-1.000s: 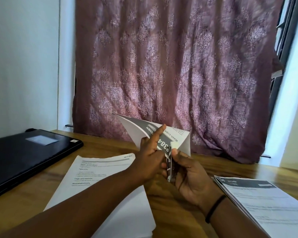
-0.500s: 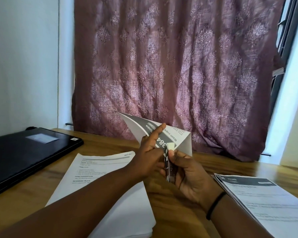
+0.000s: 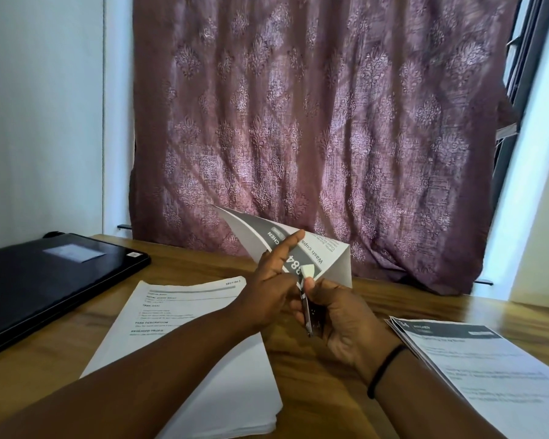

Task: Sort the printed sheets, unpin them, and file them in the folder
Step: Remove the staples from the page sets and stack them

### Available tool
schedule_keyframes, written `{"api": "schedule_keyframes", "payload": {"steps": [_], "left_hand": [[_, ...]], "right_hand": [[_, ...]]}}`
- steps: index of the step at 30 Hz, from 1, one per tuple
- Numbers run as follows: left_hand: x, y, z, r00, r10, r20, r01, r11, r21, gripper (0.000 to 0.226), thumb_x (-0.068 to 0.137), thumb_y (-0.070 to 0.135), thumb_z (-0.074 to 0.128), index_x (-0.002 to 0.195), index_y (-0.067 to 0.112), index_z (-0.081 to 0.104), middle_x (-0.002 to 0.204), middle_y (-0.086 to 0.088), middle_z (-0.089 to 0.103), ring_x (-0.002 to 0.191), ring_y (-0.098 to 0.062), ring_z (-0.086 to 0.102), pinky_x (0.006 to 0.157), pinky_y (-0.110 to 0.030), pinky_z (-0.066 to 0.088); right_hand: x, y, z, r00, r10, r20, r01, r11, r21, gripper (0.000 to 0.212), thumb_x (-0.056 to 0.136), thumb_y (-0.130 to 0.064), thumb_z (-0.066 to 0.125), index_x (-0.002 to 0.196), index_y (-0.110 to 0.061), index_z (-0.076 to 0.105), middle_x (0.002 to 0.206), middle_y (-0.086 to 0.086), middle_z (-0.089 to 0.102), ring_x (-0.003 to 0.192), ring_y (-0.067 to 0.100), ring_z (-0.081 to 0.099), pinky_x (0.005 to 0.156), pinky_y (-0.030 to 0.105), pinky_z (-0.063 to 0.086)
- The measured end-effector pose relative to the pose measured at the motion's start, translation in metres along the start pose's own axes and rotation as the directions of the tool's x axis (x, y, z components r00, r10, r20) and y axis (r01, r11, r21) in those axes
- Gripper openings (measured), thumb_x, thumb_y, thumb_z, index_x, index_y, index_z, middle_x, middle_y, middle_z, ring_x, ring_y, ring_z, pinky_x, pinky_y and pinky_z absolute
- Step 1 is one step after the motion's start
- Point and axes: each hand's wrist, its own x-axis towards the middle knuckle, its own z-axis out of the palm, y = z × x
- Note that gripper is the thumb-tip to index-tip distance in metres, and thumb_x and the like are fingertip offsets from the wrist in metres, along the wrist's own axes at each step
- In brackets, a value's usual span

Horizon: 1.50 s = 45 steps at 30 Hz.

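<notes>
Together above the wooden table [image 3: 324,388], my left hand [image 3: 271,289] and right hand [image 3: 339,315] pinch 1 corner of the folded printed sheets [image 3: 327,258], held upright between 2 paper stacks, left stack [image 3: 184,315] and right stack [image 3: 488,369].

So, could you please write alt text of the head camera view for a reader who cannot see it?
Both hands, left hand and right hand, hold up a stapled set of printed sheets by one corner, above a wooden table. A white paper stack lies left, more printed sheets right, and a black folder far left.
</notes>
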Motion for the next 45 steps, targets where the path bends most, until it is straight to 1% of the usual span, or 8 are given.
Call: {"api": "schedule_keyframes", "payload": {"steps": [14, 19, 22, 26, 29, 32, 38, 45], "left_hand": [[0.022, 0.034, -0.041, 0.965, -0.174, -0.199, 0.144, 0.978, -0.154, 0.039, 0.086, -0.013, 0.042, 0.097, 0.013, 0.068, 0.102, -0.012, 0.07, 0.068, -0.012, 0.067, 0.047, -0.019, 0.05], [0.02, 0.044, -0.102, 0.903, -0.43, -0.006, 0.417, 0.878, -0.236, 0.052, 0.076, -0.01, 0.049, 0.118, 0.019, 0.062, 0.103, -0.022, 0.064, 0.077, -0.023, 0.055, 0.045, -0.02, 0.044], [0.014, 0.033, -0.14, 0.829, -0.552, 0.087, 0.557, 0.802, -0.218, 0.071, 0.052, -0.007, 0.064, 0.119, 0.015, 0.063, 0.097, -0.022, 0.062, 0.067, -0.021, 0.05, 0.046, -0.022, 0.041], [0.005, 0.008, -0.161, 0.683, -0.721, -0.118, 0.709, 0.616, 0.343, 0.031, 0.073, -0.006, 0.06, 0.102, 0.004, 0.062, 0.074, -0.012, 0.059, 0.062, -0.018, 0.049, 0.053, -0.027, 0.038], [0.009, -0.001, -0.152, 0.791, -0.53, -0.305, 0.563, 0.436, 0.702, 0.027, 0.078, -0.002, 0.068, 0.098, 0.01, 0.055, 0.076, -0.005, 0.053, 0.063, -0.013, 0.05, 0.056, -0.025, 0.038], [0.018, -0.002, -0.137, 0.908, -0.311, -0.28, 0.415, 0.595, 0.688, 0.018, 0.086, -0.001, 0.062, 0.1, 0.009, 0.06, 0.09, -0.008, 0.065, 0.075, -0.01, 0.057, 0.061, -0.019, 0.042], [0.027, -0.001, -0.107, 0.95, -0.225, -0.218, 0.268, 0.944, 0.192, 0.022, 0.088, -0.001, 0.062, 0.106, 0.011, 0.063, 0.098, -0.01, 0.07, 0.084, -0.019, 0.067, 0.074, -0.03, 0.055], [0.02, -0.01, -0.073, 0.969, -0.161, -0.189, 0.238, 0.82, 0.521, 0.078, 0.085, 0.025, 0.071, 0.149, 0.021, 0.026, 0.147, -0.003, 0.037, 0.13, -0.024, 0.043, 0.096, -0.031, 0.043]], "right_hand": [[0.001, -0.05, -0.068, 0.998, 0.042, 0.043, -0.04, 0.998, -0.056, 0.1, 0.031, -0.036, 0.094, 0.119, -0.003, 0.061, 0.084, 0.004, 0.07, 0.047, 0.013, 0.052, 0.037, 0.019, 0.04], [-0.004, -0.061, -0.111, 0.998, 0.056, 0.013, -0.056, 0.998, 0.002, 0.056, 0.064, -0.062, 0.07, 0.091, -0.013, 0.073, 0.058, -0.002, 0.051, 0.034, 0.011, 0.037, 0.037, 0.019, 0.02], [0.0, -0.055, -0.127, 0.992, -0.038, -0.124, 0.061, 0.981, 0.187, 0.059, 0.038, -0.071, 0.078, 0.068, -0.02, 0.07, 0.043, -0.007, 0.043, 0.029, 0.009, 0.036, 0.034, 0.015, 0.026], [-0.003, -0.052, -0.126, 0.904, -0.096, -0.417, 0.177, 0.971, 0.16, 0.053, 0.057, -0.071, 0.066, 0.075, -0.022, 0.056, 0.04, -0.009, 0.04, 0.028, 0.006, 0.033, 0.033, 0.01, 0.028], [0.0, -0.044, -0.112, 0.836, -0.151, -0.527, 0.04, 0.975, -0.217, 0.033, 0.085, -0.043, 0.064, 0.081, -0.011, 0.058, 0.038, -0.008, 0.045, 0.026, 0.007, 0.035, 0.032, 0.012, 0.028], [0.003, -0.031, -0.093, 0.849, -0.256, -0.462, -0.119, 0.76, -0.639, 0.03, 0.084, -0.026, 0.071, 0.068, -0.005, 0.058, 0.047, 0.003, 0.05, 0.038, 0.016, 0.04, 0.042, 0.022, 0.031], [0.0, -0.018, -0.076, 0.976, 0.043, -0.212, -0.187, 0.661, -0.727, 0.035, 0.076, -0.026, 0.08, 0.059, -0.011, 0.053, 0.043, 0.007, 0.04, 0.032, 0.013, 0.031, 0.037, 0.017, 0.021], [0.009, -0.034, -0.114, 0.916, -0.18, -0.358, -0.201, 0.566, -0.8, 0.023, 0.069, -0.001, 0.082, 0.086, 0.002, 0.067, 0.069, 0.01, 0.068, 0.057, 0.023, 0.06, 0.057, 0.028, 0.048]]}}
